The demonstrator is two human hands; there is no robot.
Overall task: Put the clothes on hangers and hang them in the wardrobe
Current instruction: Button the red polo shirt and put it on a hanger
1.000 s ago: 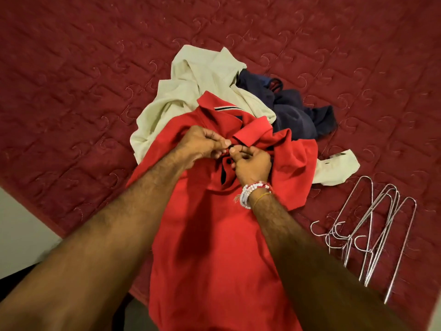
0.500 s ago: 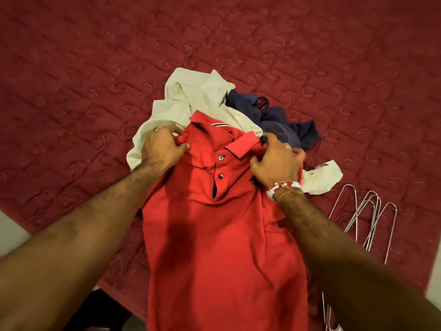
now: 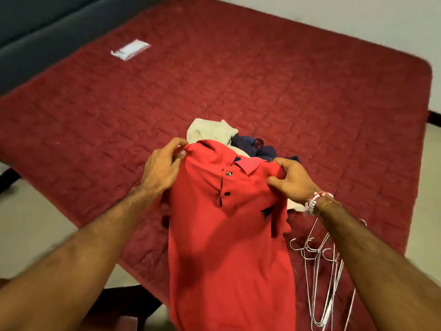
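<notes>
A red polo shirt (image 3: 226,247) hangs in front of me, lifted off the bed with its collar and buttons facing me. My left hand (image 3: 162,168) grips its left shoulder. My right hand (image 3: 291,180) pinches its right shoulder beside the collar. Behind the shirt, a cream garment (image 3: 210,131) and a dark blue garment (image 3: 257,148) lie crumpled on the bed. Several white wire hangers (image 3: 327,266) lie in a bunch on the bed at the lower right, under my right forearm.
The bed has a dark red quilted cover (image 3: 238,75), with a small white packet (image 3: 130,50) near its far left. A dark headboard (image 3: 35,27) runs along the far left. Pale floor (image 3: 26,223) shows at the left, a white wall (image 3: 346,15) beyond.
My hands moved from the shirt's button placket out to its two shoulders and raised the shirt off the bed. The view tilted up, showing more of the bed.
</notes>
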